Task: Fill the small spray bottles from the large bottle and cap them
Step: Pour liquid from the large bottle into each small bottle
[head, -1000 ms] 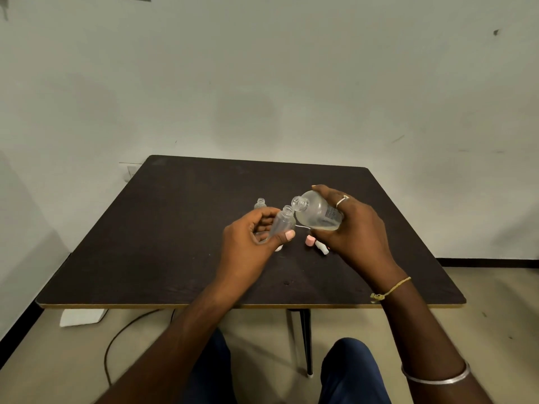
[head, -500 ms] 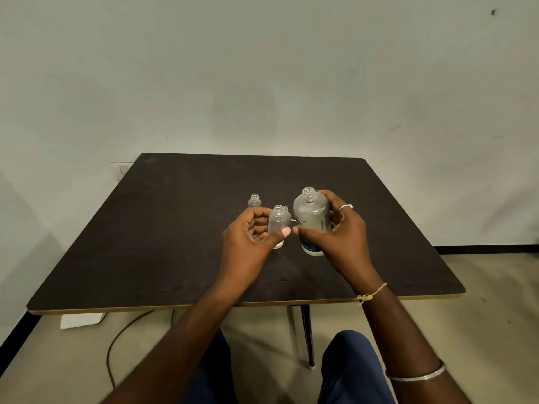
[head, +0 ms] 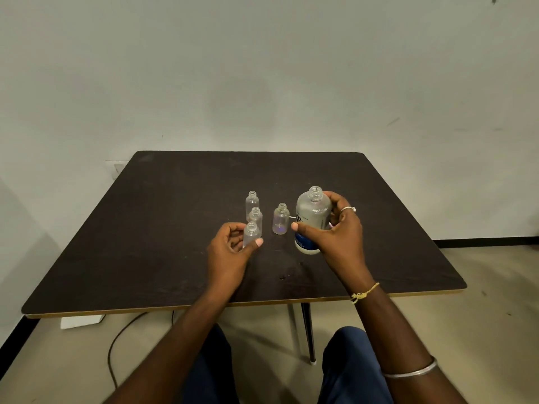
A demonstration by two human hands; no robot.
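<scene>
On the dark table [head: 145, 243]: everything stands near the middle, uncapped.
Left hand [head: 230, 253]: thumb and fingers pinch the nearest small bottle [head: 251, 233], which is upright. Its base is hidden behind the fingers, so I cannot tell whether it stands or is lifted.
Row behind it: second small bottle [head: 256, 217] just beyond, third small bottle [head: 252, 201] farther back, both standing free.
Right hand [head: 339, 240]: wrapped round the large bottle [head: 312, 217], thumb across its front, ring [head: 348, 209] on one finger.
Large bottle itself: upright to the right of the small ones, neck open, blue band at its foot, base at the tabletop.
Fourth small bottle [head: 281, 220]: alone between the row and the large bottle, touched by neither hand.
Right arm: yellow thread [head: 364, 293] at the wrist, bangle [head: 408, 373] farther up.
Floor: dark cable [head: 115, 342] trailing under the table's near edge.
</scene>
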